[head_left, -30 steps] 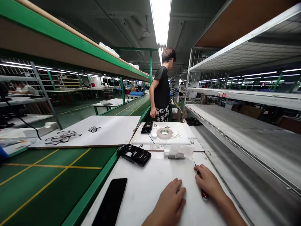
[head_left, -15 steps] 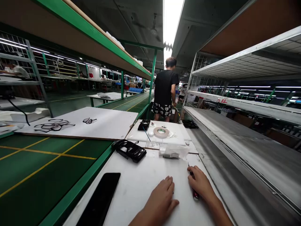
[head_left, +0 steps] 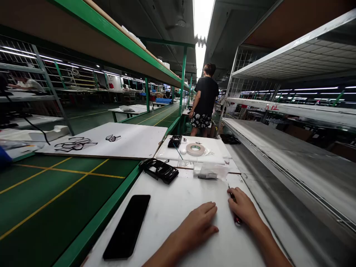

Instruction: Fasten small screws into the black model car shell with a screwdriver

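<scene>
Tool clamped in right hand near right edge of surface; left hand, hold unclear; far-edge bag contains something grey.

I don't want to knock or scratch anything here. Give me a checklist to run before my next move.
1. Right hand gripping the slim tool: ok.
2. Its tip apart from the left hand: ok.
3. Left palm free of small parts: cannot tell, underside hidden.
4. Phone apart from both hands: ok.
5. Black car-shaped shell apart from both hands: ok.
6. Contents of the plastic bag identified: cannot tell, too unclear.
</scene>
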The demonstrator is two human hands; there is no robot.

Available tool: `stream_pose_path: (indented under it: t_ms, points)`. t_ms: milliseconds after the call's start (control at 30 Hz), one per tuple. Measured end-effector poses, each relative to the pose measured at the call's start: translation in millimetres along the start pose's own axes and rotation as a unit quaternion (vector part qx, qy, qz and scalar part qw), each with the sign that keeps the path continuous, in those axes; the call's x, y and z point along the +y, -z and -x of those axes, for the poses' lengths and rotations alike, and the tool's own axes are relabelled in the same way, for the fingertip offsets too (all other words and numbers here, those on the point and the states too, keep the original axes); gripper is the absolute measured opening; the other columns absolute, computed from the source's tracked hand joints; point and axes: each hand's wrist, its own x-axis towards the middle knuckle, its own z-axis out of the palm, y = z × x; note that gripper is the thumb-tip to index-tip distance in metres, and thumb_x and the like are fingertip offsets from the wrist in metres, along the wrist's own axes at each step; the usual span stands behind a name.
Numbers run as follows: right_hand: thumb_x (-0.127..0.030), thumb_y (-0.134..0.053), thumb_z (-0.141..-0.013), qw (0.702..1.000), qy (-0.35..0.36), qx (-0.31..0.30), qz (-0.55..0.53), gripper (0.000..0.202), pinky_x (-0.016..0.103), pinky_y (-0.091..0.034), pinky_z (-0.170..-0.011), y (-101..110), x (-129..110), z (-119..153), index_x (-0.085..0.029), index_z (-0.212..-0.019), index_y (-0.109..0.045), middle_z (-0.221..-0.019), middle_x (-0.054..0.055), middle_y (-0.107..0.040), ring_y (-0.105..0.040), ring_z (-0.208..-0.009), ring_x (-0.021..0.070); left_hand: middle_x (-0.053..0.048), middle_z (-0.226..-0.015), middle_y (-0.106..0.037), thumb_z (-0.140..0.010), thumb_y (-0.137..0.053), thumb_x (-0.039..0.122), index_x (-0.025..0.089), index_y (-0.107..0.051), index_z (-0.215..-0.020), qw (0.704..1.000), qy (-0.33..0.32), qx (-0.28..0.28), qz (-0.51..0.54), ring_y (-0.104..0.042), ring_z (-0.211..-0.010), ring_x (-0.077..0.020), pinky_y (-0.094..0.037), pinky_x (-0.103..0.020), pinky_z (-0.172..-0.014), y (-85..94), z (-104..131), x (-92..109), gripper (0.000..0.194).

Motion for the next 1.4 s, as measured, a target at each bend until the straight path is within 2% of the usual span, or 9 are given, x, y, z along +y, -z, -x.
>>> stream_pose_path:
  t_ms: [200, 433, 600, 767, 833, 967, 1100, 1267, 1400]
  points:
    - [-0.02, -0.047, -0.092, 1.0, -0.006, -0.008, -0.004, 0.033, 0.03, -0.042, -0.092, 2, -2, 1, -0.023, -0.119, -0.065, -0.116, 0.005, -0.066, -0.063, -0.111, 0.0228, -0.025, -0.17, -0.023, -0.088, -0.078, 0.048, 0.009, -0.032, -0.162, 0.999, 0.02, -0.005, -0.028, -0.023, -0.159, -0.0417, -0.027, -0.062, -0.129, 1.1, -5, -2, 0.096]
    - [-0.018, -0.046, -0.091, 1.0, -0.009, -0.008, -0.016, 0.033, 0.029, -0.041, -0.091, 5, -7, 2, -0.022, -0.118, -0.065, -0.116, 0.006, -0.065, -0.062, -0.111, 0.0227, -0.011, -0.166, -0.043, -0.097, -0.063, 0.02, 0.023, -0.041, -0.158, 0.999, -0.011, -0.022, -0.026, -0.041, -0.154, -0.0258, -0.039, -0.044, -0.127, -3.5, -3, -4, 0.065]
    - [-0.019, -0.047, -0.091, 1.0, 0.0, -0.007, -0.028, 0.032, 0.03, -0.041, -0.09, 4, -5, 1, -0.021, -0.118, -0.065, -0.114, 0.007, -0.065, -0.063, -0.108, 0.0225, -0.024, -0.173, -0.016, -0.093, -0.07, 0.055, 0.009, -0.021, -0.166, 0.997, 0.026, -0.038, -0.058, -0.014, -0.162, -0.0393, -0.022, -0.061, -0.131, -6.3, -7, -6, 0.099]
    - [-0.019, -0.049, -0.09, 0.999, -0.008, 0.0, -0.038, 0.026, 0.029, -0.04, -0.086, 2, -4, -3, -0.022, -0.11, -0.065, -0.111, 0.005, -0.066, -0.063, -0.104, 0.022, -0.011, -0.149, -0.063, -0.107, -0.048, 0.039, 0.025, -0.063, -0.139, 0.995, -0.071, -0.062, -0.02, -0.057, -0.142, -0.03, -0.043, -0.049, -0.122, -1.5, -12, -10, 0.038]
    - [-0.019, -0.049, -0.09, 0.999, -0.013, 0.004, -0.042, 0.024, 0.029, -0.04, -0.083, 2, -4, -4, -0.023, -0.108, -0.065, -0.11, 0.005, -0.067, -0.063, -0.103, 0.0218, -0.006, -0.123, -0.076, -0.111, -0.038, 0.033, 0.028, -0.075, -0.116, 0.995, -0.082, -0.061, -0.012, -0.072, -0.118, -0.0239, -0.053, -0.041, -0.112, -0.5, -13, -11, 0.038]
    - [-0.019, -0.05, -0.09, 0.999, -0.015, 0.012, -0.048, 0.023, 0.029, -0.04, -0.082, 1, -5, -4, -0.023, -0.107, -0.064, -0.108, 0.003, -0.068, -0.063, -0.102, 0.0209, -0.01, -0.137, -0.07, -0.107, -0.052, 0.045, 0.026, -0.072, -0.127, 0.996, -0.082, -0.036, -0.014, -0.066, -0.129, -0.0281, -0.05, -0.045, -0.116, -0.3, -14, -14, 0.034]
    - [-0.019, -0.053, -0.092, 0.999, -0.017, 0.017, -0.047, 0.019, 0.03, -0.043, -0.083, 2, -6, -5, -0.021, -0.107, -0.065, -0.105, 0.003, -0.068, -0.064, -0.099, 0.02, -0.025, -0.168, -0.031, -0.089, -0.072, 0.064, 0.014, -0.041, -0.159, 0.996, -0.074, -0.048, -0.03, -0.027, -0.158, -0.0447, -0.029, -0.065, -0.126, 0.8, -19, -15, 0.091]
    - [-0.025, -0.059, -0.098, 0.999, -0.01, 0.013, -0.046, 0.014, 0.036, -0.048, -0.089, 4, -8, -5, -0.017, -0.109, -0.065, -0.108, 0.004, -0.068, -0.063, -0.1, 0.0203, -0.008, -0.142, -0.068, -0.106, -0.052, 0.04, 0.027, -0.069, -0.13, 0.994, -0.094, -0.048, 0.008, -0.062, -0.136, -0.027, -0.045, -0.044, -0.121, -1.0, -15, -4, 0.032]
    - [-0.017, -0.051, -0.093, 0.999, -0.009, 0.003, -0.037, 0.022, 0.032, -0.043, -0.089, 7, -10, -2, -0.019, -0.11, -0.066, -0.111, 0.007, -0.071, -0.063, -0.109, 0.0228, -0.005, -0.124, -0.076, -0.103, -0.058, 0.036, 0.027, -0.075, -0.118, 0.994, -0.093, 0.016, 0.047, -0.073, -0.115, -0.0229, -0.056, -0.036, -0.107, -2.1, -9, 6, 0.025]
